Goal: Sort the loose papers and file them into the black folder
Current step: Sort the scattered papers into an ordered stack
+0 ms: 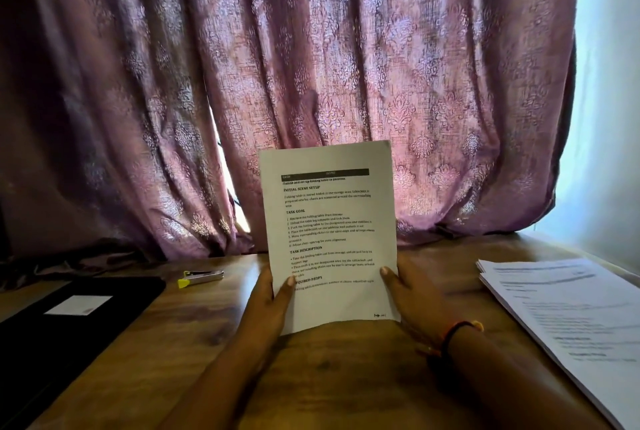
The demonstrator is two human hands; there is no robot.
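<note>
A printed sheet of paper [329,232] stands upright over the middle of the wooden table, its text facing me. My left hand [273,298] grips its lower left edge, thumb on the front. My right hand [405,291] holds the lower right edge the same way; a dark band with beads circles that wrist. The black folder [69,325] lies shut at the left, with a white label on its cover. A stack of loose printed papers [568,318] lies fanned at the right edge of the table.
A stapler [201,277] with a yellow tip lies on the wooden table [214,343] between the folder and the held sheet. A purple patterned curtain [311,65] hangs along the far edge, its hem resting on the tabletop. A pale wall stands at the right.
</note>
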